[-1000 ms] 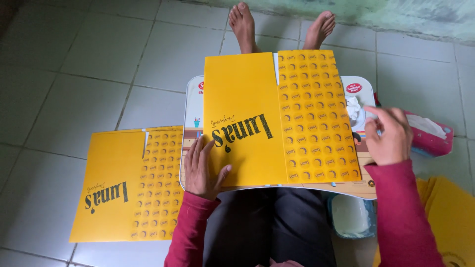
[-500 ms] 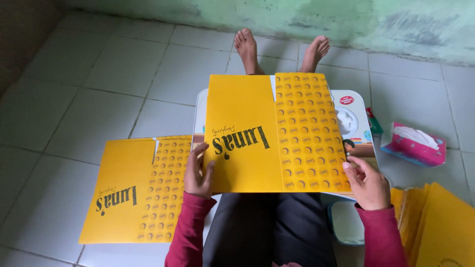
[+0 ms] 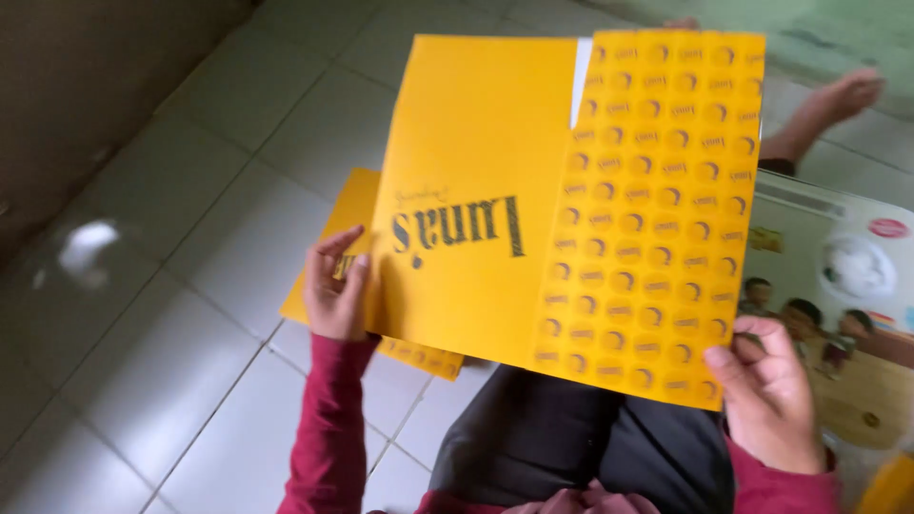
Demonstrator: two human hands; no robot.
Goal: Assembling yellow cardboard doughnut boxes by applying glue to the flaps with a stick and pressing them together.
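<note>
Fingers of both hands have lifted the yellow sheet leftward.

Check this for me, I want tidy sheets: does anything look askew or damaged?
The flat yellow printed cardboard sheet is held tilted between the left hand and right hand. A narrow white slit near its top edge looks like a cut rather than damage. Nothing else stands out.

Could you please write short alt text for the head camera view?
A seated person's left hand and right hand hold up a flat yellow printed card sheet above their lap. Another yellow sheet lies on the white tiled floor below.
</note>
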